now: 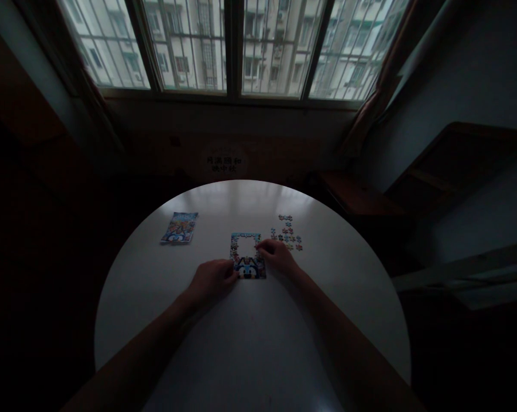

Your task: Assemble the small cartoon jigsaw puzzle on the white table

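Observation:
A partly joined jigsaw puzzle (249,271) lies flat on the white table, its border and lower part filled with a blue cartoon face and an open gap in its middle. My left hand (214,274) rests at its lower left edge, fingers curled together against it. Over the right side of the gap, my right hand (277,255) has its fingertips pinched on a small puzzle piece, mostly hidden by the fingers. Several loose puzzle pieces (288,231) are spread just beyond and to the right of that hand.
A colourful printed packet (180,228) lies on the left of the round white table (249,343). Beyond the table's far edge are a low wall and a barred window (275,51). A brown wooden bench or ledge (356,194) stands at the right. The room is dim.

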A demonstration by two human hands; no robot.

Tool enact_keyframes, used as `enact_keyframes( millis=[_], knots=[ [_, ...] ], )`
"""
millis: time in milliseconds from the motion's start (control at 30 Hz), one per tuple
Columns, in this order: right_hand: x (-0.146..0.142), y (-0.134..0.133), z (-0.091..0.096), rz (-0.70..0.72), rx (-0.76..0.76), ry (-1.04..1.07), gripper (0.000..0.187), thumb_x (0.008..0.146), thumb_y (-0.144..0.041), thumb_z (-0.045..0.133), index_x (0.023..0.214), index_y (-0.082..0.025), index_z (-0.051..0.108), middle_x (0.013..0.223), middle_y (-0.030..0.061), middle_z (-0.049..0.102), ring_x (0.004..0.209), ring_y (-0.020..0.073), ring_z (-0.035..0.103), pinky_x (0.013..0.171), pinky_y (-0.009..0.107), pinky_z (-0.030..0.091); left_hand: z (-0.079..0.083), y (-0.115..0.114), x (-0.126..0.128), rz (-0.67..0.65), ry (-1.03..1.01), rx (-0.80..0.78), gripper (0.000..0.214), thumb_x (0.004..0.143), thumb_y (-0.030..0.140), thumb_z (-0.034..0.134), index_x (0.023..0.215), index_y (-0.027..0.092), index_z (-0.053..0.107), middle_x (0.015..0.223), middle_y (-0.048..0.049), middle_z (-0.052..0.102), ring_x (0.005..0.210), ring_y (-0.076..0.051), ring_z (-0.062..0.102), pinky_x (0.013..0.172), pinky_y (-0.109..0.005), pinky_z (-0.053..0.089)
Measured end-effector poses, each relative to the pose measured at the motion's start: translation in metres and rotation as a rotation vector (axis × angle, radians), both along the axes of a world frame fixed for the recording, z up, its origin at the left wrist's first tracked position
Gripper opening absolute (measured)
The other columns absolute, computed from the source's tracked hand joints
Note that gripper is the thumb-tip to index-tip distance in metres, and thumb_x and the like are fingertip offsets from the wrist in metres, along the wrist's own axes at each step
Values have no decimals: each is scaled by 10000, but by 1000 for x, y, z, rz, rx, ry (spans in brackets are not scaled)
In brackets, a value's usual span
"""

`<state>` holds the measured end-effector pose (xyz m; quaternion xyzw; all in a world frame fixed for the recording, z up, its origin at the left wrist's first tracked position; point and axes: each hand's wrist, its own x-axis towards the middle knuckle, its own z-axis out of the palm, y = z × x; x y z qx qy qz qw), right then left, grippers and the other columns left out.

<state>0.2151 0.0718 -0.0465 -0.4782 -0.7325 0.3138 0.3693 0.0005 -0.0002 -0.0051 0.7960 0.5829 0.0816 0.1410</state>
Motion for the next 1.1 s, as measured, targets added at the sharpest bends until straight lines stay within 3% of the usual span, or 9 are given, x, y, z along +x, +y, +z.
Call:
enact_keyframes(
  millis=[233,533,833,1100],
  knots=[
    [-1,-7,9,153,19,-104,196,691,-71,599,767,-196,730,748,-8,535,616,83,469,593,208,388,1,0,1,7,-18,-13,230,841,364,480,722,195,580,735,-8,634,627,-128,525,553,-235,269],
    [0,-6,11,126,34,-99,191,714,-69,562,766,-160,722,718,-5,508,600,89,464,596,225,377,-3,1,-1,-10,-20,0,223,844,365,479,740,198,585,744,-8,636,639,-132,532,554,-231,262],
    [-1,-4,0,48,71,-93,183,722,-91,539,788,-162,694,724,6,634,637,105,520,643,233,399,1,0,0,11,-1,-18,228,845,367,486,727,195,576,727,-6,627,636,-126,528,552,-230,256],
    [-2,-6,2,35,74,-133,189,730,-102,542,821,-168,695,766,19,658,654,117,549,645,240,413,1,0,0,6,-4,-23,231,848,372,474,737,200,583,745,-9,635,634,-129,526,551,-231,250]
  ],
)
